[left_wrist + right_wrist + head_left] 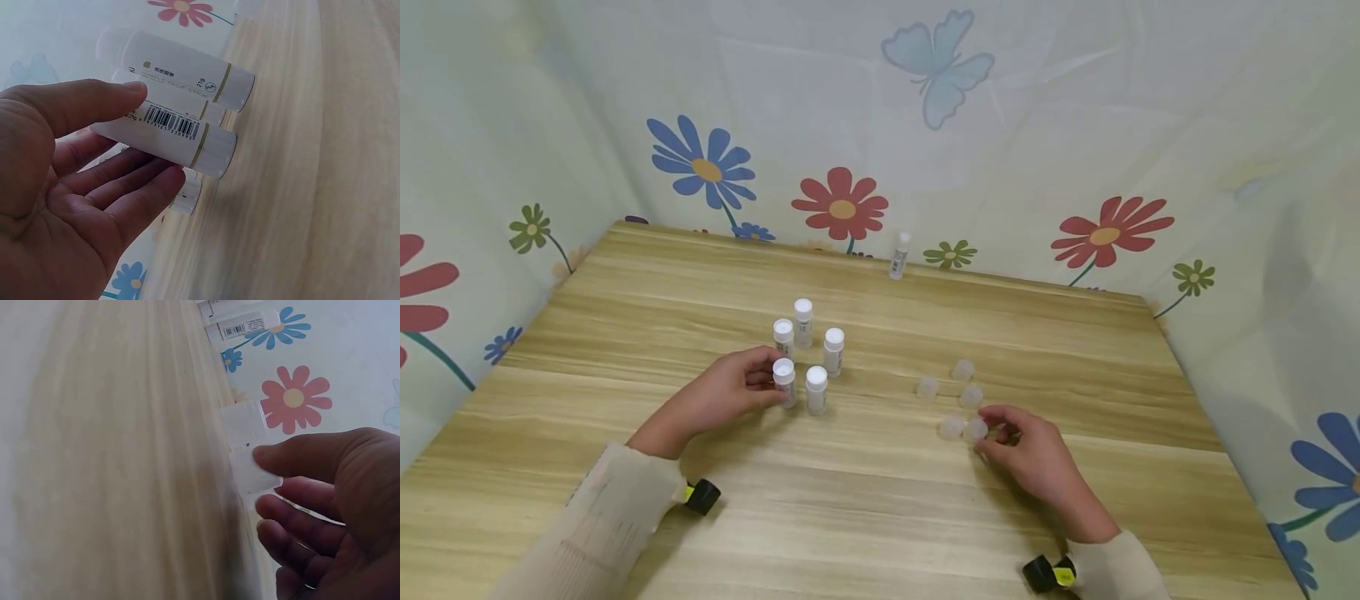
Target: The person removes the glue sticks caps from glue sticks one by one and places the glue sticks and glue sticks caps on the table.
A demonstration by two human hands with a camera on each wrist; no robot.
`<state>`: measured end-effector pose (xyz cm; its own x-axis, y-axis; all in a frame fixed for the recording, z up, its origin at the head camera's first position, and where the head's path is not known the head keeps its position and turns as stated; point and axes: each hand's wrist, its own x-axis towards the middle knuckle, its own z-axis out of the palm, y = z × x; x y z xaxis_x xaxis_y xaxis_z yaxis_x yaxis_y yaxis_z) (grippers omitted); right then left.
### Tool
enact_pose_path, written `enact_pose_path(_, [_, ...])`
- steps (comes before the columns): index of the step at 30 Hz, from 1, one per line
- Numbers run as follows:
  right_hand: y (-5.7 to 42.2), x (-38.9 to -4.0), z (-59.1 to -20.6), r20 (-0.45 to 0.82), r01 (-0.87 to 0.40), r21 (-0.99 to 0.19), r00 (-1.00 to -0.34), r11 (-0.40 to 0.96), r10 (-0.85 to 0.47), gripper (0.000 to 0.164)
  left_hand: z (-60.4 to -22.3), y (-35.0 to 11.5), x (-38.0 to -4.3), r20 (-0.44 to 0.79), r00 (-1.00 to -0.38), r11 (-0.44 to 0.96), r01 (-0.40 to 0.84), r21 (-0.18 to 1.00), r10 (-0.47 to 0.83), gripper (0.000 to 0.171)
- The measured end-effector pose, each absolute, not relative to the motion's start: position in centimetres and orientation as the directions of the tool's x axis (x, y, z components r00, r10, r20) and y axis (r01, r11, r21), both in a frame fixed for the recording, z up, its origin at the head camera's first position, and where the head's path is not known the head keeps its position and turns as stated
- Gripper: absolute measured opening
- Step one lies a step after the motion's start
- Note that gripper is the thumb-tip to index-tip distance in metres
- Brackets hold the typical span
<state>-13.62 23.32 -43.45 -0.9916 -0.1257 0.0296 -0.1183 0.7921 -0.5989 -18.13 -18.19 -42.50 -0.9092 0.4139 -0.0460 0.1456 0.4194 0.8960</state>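
Observation:
Several white glue sticks stand upright in a loose group left of centre in the head view. My left hand [730,387] pinches the front-left glue stick [784,383] between thumb and fingers; its barcode side faces the left wrist camera. Close beside it stands another glue stick [816,390]. To the right, several translucent caps lie on the table. My right hand [1033,454] has thumb and index finger on either side of the nearest cap [975,430], pinching it. A second cap [952,427] sits against it on the left.
Another glue stick [898,257] stands alone at the table's back edge, near the flowered curtain [985,183]. Further caps, such as one cap [963,370], lie behind the right hand. Wooden tabletop [880,492] stretches between and in front of both hands.

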Motion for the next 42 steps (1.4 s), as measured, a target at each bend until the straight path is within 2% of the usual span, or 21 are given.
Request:
enact_pose_path(7, [23.0,-13.4,-43.0,0.127,-0.199,-0.578,-0.980,0.791,-0.154,0.036,-41.6,-18.3,-17.8,-0.041,-0.905,0.452,0.172,0.875,0.424,0.043])
enact_pose_path(14, [21.7,-14.1,-41.5,0.224,-0.301,-0.546,-0.952,0.782,-0.210,0.035,-39.6,-18.1,-17.4,-0.005,-0.917,0.577,0.246,0.779,0.398,0.044])
enact_pose_path(27, [17.1,-16.2,-39.1,0.354,-0.396,-0.595,-0.910,0.700,-0.215,0.027,-35.2,-15.5,-17.6,0.077,-0.932,0.671,0.311,0.674,0.355,0.043])
enact_pose_path(32, [15.6,-17.1,-38.6,0.371,-0.416,-0.634,-0.903,0.652,-0.216,0.025,-33.6,-13.5,-18.3,0.084,-0.929,0.663,0.319,0.677,0.361,0.047])
enact_pose_path(42, [13.3,-19.6,-37.0,0.321,-0.353,-0.699,-0.932,0.623,-0.168,0.024,-31.7,-9.6,-21.2,0.075,-0.922,0.668,0.329,0.668,0.380,0.051])
